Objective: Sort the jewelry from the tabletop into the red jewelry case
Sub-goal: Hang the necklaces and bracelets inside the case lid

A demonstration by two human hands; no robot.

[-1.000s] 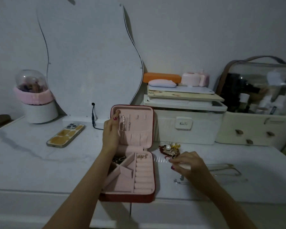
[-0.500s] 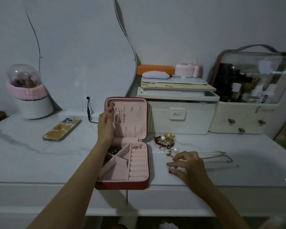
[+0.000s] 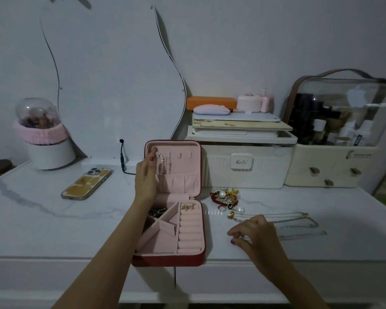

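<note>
I am steadying the red jewelry case (image 3: 201,257) lid with my left hand (image 3: 145,179), fingers resting beside the pearl strand (image 3: 161,166); my right hand (image 3: 254,233) is curling over something small, unclear what; it may slip off the surface (image 3: 54,230).

One head-worn wide-angle view looks forward and down from above the near edge of the white marble-veined tabletop (image 3: 54,219), close over the open red pink-lined jewelry case (image 3: 172,259), facing the pale back wall (image 3: 254,41).
</note>
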